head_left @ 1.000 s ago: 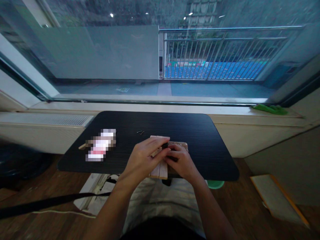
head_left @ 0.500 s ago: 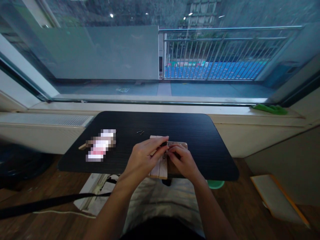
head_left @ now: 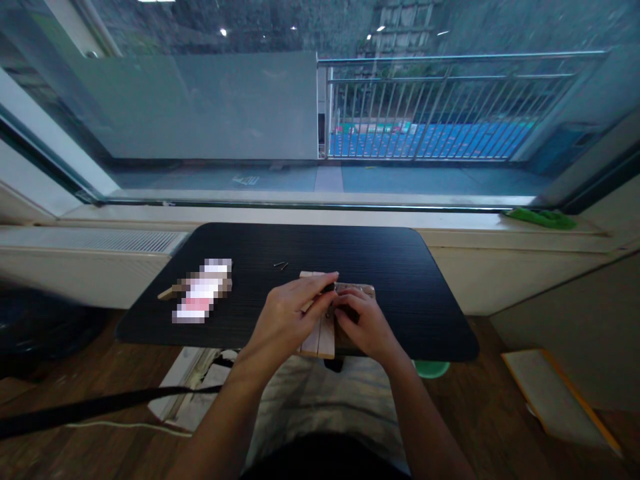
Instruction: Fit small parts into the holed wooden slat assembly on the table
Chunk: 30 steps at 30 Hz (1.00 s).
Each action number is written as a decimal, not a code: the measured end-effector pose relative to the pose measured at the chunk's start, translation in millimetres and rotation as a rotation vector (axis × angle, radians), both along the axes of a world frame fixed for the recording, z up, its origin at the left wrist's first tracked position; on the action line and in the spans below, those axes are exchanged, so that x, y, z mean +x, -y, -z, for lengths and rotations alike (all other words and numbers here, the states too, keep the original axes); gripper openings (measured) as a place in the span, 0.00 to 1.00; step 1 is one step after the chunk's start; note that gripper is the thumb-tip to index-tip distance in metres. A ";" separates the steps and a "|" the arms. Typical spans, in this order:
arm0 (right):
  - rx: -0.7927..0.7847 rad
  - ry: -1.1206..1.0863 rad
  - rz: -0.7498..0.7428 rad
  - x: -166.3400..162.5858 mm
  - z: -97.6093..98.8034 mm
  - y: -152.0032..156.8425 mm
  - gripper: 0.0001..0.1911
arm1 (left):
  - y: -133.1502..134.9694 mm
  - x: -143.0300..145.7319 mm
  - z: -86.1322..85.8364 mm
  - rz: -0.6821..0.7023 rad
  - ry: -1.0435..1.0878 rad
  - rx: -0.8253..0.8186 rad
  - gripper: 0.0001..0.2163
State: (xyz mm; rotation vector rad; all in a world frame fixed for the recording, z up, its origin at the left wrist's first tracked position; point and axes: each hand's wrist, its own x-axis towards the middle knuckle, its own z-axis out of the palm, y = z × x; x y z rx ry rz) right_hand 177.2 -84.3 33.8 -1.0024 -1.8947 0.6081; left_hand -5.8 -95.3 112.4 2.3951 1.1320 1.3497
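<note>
Both my hands work together over a set of wooden slats [head_left: 321,341] that lie at the near edge of the black table [head_left: 400,267]. My left hand [head_left: 285,320] pinches a small dark object [head_left: 329,289] above the slats; what it is I cannot make out. My right hand [head_left: 363,323] is curled beside it, fingertips meeting the same spot and resting on a brown wooden piece [head_left: 359,288]. Two small nails [head_left: 281,265] lie on the table just beyond the slats.
A blurred-out flat item [head_left: 200,291] with a wooden stick [head_left: 167,292] lies at the table's left. A green cloth [head_left: 540,217] sits on the windowsill at the right. A board [head_left: 555,400] lies on the floor at the right, and a black strap [head_left: 100,404] crosses at lower left.
My right fingers have uncurled and closed again at the small dark object. The left hand has barely shifted. Nothing else moved.
</note>
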 end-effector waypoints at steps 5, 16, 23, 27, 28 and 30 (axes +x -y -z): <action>0.039 0.027 -0.013 -1.0 -2.2 1.3 0.07 | -0.2 0.4 0.1 0.018 0.005 -0.022 0.12; -0.014 0.114 0.000 -1.2 0.3 -1.6 0.07 | -1.2 2.0 -0.5 0.023 0.011 -0.036 0.12; -0.037 0.098 -0.001 -2.3 0.3 -1.5 0.07 | -0.1 1.3 -2.2 0.039 0.016 -0.085 0.13; -0.030 0.085 0.013 -3.6 0.1 -1.1 0.08 | 0.6 -0.3 -4.5 0.080 0.013 -0.109 0.13; -0.027 0.086 0.020 -3.9 0.1 -0.9 0.08 | 0.5 -0.3 -5.3 0.091 0.016 -0.101 0.13; -0.028 0.083 0.021 -4.4 0.4 -0.5 0.08 | 0.3 0.0 -6.8 0.099 0.027 -0.077 0.13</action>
